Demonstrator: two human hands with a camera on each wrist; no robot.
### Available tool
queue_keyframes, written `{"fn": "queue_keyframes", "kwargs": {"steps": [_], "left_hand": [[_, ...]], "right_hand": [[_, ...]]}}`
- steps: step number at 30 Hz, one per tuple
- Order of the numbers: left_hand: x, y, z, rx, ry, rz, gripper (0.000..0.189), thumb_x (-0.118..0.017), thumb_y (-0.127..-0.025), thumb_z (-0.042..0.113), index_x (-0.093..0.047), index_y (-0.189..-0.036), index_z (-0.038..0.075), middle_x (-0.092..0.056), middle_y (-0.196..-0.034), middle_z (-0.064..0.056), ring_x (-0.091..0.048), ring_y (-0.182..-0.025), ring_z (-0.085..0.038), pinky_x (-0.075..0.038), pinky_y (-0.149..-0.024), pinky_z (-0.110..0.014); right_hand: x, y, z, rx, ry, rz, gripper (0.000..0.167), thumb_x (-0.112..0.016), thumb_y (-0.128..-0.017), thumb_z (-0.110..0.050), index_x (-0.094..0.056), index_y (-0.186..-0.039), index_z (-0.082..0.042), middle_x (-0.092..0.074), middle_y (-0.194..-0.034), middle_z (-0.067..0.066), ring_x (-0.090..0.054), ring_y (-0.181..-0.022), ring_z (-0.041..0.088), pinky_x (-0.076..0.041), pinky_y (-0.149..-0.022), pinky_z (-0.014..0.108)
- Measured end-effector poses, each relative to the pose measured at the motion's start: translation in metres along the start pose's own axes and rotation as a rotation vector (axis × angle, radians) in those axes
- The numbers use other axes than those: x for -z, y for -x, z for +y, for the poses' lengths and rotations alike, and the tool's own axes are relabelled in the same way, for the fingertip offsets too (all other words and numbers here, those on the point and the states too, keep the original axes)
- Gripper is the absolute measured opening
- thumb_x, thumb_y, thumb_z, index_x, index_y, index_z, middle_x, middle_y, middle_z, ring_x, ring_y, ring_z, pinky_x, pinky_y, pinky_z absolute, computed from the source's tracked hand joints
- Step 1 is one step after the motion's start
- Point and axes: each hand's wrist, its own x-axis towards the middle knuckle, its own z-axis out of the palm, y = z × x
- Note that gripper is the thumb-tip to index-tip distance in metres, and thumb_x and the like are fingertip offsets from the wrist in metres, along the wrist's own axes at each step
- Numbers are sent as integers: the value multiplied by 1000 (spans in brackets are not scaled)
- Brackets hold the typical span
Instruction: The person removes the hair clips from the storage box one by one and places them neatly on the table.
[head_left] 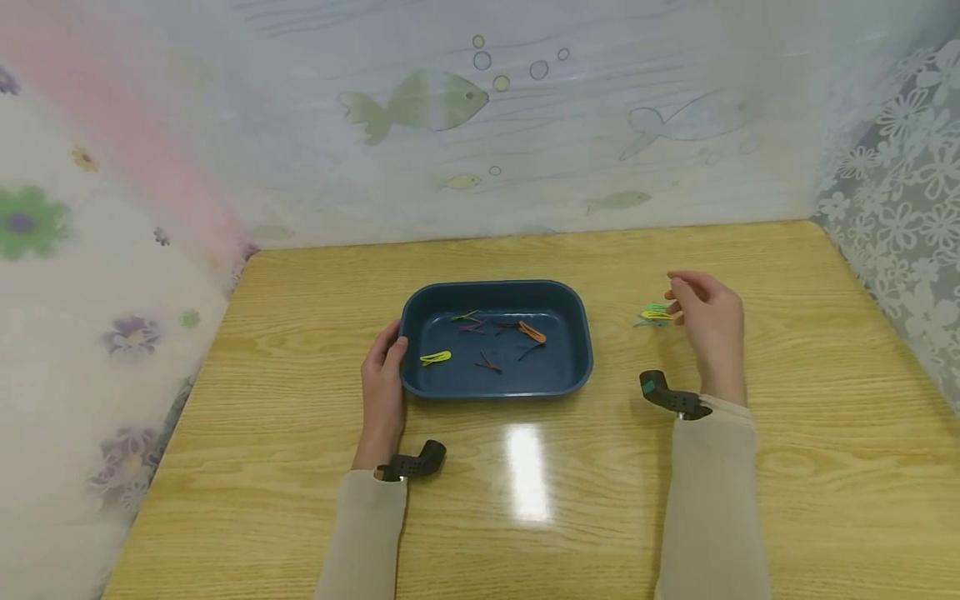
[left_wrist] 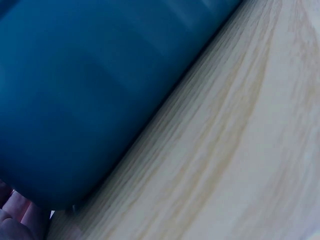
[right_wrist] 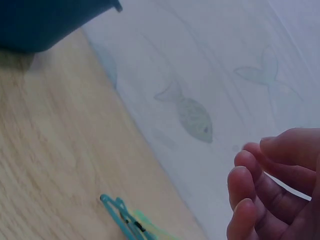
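A dark blue plastic basin [head_left: 495, 390] stands on the table with several hair clips inside, among them a yellow hair clip [head_left: 437, 357] and an orange hair clip [head_left: 532, 332]. My left hand [head_left: 384, 375] grips the basin's left wall, thumb at the rim and fingers outside. To the right of the basin, my right hand [head_left: 708, 321] is raised beside a small group of green, yellow and teal hair clips [head_left: 654, 316]. Its fingers are loosely bent, the thumb close to the index fingertip, and no clip shows between them. The right wrist view has a teal hair clip [right_wrist: 122, 216] below the hand.
The wood-grain table [head_left: 300, 433] meets a fish-patterned curtain [head_left: 420, 183] at the back. Flowered sheets hang at the left and right sides. A black wrist camera sits on each wrist, and light glares off the table in front of the basin.
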Motion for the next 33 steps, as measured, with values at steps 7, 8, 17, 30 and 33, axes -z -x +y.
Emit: {"fn": "queue_keyframes", "kwargs": {"steps": [7, 8, 17, 30, 33], "left_hand": [[-1, 3, 8, 5, -6, -9, 36, -48, -92, 26, -50, -126, 15, -49, -126, 3, -40, -117, -8, -30, -99, -26], [-1, 2, 8, 5, -10, -8, 36, -48, -92, 27, -50, -126, 15, -48, -126, 3, -40, -117, -8, -30, -99, -26], [-1, 1, 1, -16, -9, -5, 35, -49, -92, 29, -52, -124, 18, -49, -125, 5, -41, -117, -7, -30, -99, -27], [0, 0, 1, -24, -10, -18, 37, -48, -92, 30, -51, -126, 16, -48, -127, 2, -40, -119, -9, -29, -100, -28], [0, 1, 0, -20, -5, -15, 37, -48, -92, 29, -51, -126, 16, -48, -127, 2, -39, -119, -9, -29, -100, -29]], "right_hand": [[-7, 4, -15, 47, 27, -40, 35, -49, -90, -36, -59, -115, -14, -60, -89, 3, -57, -74, 17, -47, -58, 21], [-8, 5, -17, 60, 35, -49, 35, -48, -90, -36, -59, -115, -14, -60, -88, 2, -57, -73, 16, -47, -58, 20], [-18, 14, -34, 180, 138, -217, 35, -47, -90, -37, -57, -117, -15, -61, -93, 7, -58, -75, 18, -49, -63, 28], [-45, 27, -54, 255, 222, -481, 33, -47, -92, -30, -53, -121, -15, -61, -101, 5, -59, -81, 19, -48, -70, 36], [-51, 31, -59, 278, 199, -537, 33, -48, -92, -30, -53, -121, -15, -60, -101, 4, -60, -83, 22, -48, -72, 39]]}}
